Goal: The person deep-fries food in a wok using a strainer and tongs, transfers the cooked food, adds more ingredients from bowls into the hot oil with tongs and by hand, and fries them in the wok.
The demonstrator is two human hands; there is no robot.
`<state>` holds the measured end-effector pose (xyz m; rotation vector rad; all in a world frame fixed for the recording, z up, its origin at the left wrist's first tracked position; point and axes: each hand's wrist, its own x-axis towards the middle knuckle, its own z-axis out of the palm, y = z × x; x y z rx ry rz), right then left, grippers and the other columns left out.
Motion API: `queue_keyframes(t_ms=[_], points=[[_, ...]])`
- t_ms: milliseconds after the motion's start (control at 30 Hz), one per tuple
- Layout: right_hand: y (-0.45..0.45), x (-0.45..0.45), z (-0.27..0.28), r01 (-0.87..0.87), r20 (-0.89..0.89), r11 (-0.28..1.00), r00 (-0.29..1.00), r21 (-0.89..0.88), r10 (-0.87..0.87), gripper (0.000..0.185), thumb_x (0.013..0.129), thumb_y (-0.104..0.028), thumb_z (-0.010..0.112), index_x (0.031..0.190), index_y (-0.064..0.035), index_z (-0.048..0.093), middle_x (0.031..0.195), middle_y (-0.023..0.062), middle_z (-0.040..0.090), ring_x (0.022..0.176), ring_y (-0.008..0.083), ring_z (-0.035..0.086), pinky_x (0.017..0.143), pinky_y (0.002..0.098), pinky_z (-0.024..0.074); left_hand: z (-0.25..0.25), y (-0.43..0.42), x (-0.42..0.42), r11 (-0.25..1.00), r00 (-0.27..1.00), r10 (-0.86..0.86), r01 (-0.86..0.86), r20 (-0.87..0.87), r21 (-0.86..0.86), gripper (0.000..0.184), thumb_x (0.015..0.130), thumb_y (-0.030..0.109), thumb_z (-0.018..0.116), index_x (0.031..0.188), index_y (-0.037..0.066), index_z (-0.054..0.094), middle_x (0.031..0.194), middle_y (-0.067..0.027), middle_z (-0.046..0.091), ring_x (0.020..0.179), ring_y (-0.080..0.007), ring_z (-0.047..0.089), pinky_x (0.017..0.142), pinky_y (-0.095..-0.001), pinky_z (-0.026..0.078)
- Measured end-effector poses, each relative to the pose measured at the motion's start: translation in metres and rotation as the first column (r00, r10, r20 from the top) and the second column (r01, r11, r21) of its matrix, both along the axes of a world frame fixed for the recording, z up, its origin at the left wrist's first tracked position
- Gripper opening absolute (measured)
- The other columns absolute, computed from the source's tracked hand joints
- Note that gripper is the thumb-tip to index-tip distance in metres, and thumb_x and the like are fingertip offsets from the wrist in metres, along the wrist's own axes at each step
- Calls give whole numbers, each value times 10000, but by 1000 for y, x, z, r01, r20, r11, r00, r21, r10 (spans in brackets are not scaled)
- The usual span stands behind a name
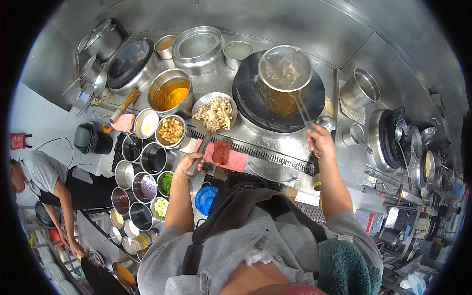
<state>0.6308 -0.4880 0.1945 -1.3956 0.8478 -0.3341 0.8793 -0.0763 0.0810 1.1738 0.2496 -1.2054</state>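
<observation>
My left hand (190, 164) is closed on the grey handle of a perforated ladle (215, 113) heaped with pale cooked pieces. The ladle is just left of a large black wok (241, 91). My right hand (320, 140) grips the handle of a round mesh strainer (285, 69), held over the wok with some bits in its mesh. Brown liquid (280, 103) shows in the wok below. Beneath the ladle's handle lies a pink cloth (236, 160) with a dark red piece on it.
Left of the ladle stand a pot of orange liquid (171, 94), a bowl of browned chunks (170, 131) and several ingredient pots. A steel pot (360, 88) and a second wok (386, 142) are at the right. A co-worker (54, 182) bends at the far left.
</observation>
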Motion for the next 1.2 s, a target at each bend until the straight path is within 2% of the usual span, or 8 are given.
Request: queue_keyframes(t_ms=[167, 233, 267, 300, 400, 500, 1000, 1200], points=[[-46, -37, 41, -104, -341, 839, 935, -534, -101, 349, 808, -135, 583, 1113, 34, 573, 693, 125, 637, 504, 238, 592, 492, 363, 467, 0, 0, -2, 1000, 1000, 22, -22, 19, 8, 217, 820, 134, 567, 963, -15, 500, 727, -106, 563, 506, -151, 515, 389, -245, 431], [-76, -53, 16, -320, -482, 501, 845, -804, -233, 410, 824, -125, 557, 1225, -44, 549, 618, 113, 613, 425, 220, 561, 429, 369, 445, -1, 0, -1, 1000, 1000, 20, -20, 14, -8, 213, 822, 140, 566, 957, -11, 500, 728, -105, 565, 508, -151, 520, 390, -245, 431], [-89, -62, -7, -293, -305, 82, 916, -952, -260, 375, 808, -110, 541, 1168, -6, 562, 633, 153, 621, 448, 264, 583, 511, 397, 487, -2, 1, 0, 1000, 1000, 15, -15, 7, -9, 209, 824, 143, 563, 953, -9, 499, 728, -104, 565, 505, -150, 518, 389, -245, 431], [-89, -59, -5, -294, -304, 79, 916, -953, -260, 375, 808, -110, 541, 1168, -6, 562, 633, 153, 621, 448, 264, 583, 511, 397, 487, 0, 0, 0, 1000, 1000, 10, -10, 1, -8, 205, 826, 147, 561, 948, -6, 499, 727, -103, 565, 501, -149, 517, 389, -245, 431], [-69, -38, -2, -309, -518, 700, 849, -644, -101, 283, 792, -122, 568, 1028, 31, 604, 713, 208, 640, 558, 308, 629, 581, 412, 508, 2, -2, -1, 1000, 1000, 18, -18, 12, 1, 196, 832, 148, 553, 943, -3, 498, 729, -98, 564, 492, -143, 512, 390, -242, 432], [-63, -20, -40, -144, -368, 942, 929, -304, 23, 204, 794, -111, 587, 941, 28, 614, 625, 115, 608, 409, 191, 538, 408, 335, 430, 5, -3, -2, 1000, 1000, 16, -16, 14, 11, 203, 836, 147, 549, 958, -7, 499, 731, -96, 565, 492, -139, 511, 391, -241, 433], [-27, 39, -26, -24, 88, 986, 996, 164, 10, 248, 836, -91, 594, 1059, 17, 580, 606, 16, 569, 344, 89, 440, 280, 218, 240, 3, -3, -3, 999, 999, 36, -36, -4, -1, 163, 840, 119, 556, 927, -10, 506, 737, -112, 557, 532, -171, 509, 422, -276, 440], [-83, 5, 7, 91, -67, 954, 991, -284, -115, 449, 820, -89, 570, 1238, 56, 494, 622, 62, 601, 424, 172, 523, 385, 308, 374, 3, -2, -3, 999, 1000, 25, -26, 12, 28, 194, 830, 136, 564, 950, 2, 493, 739, -111, 562, 516, -158, 512, 407, -252, 433]])
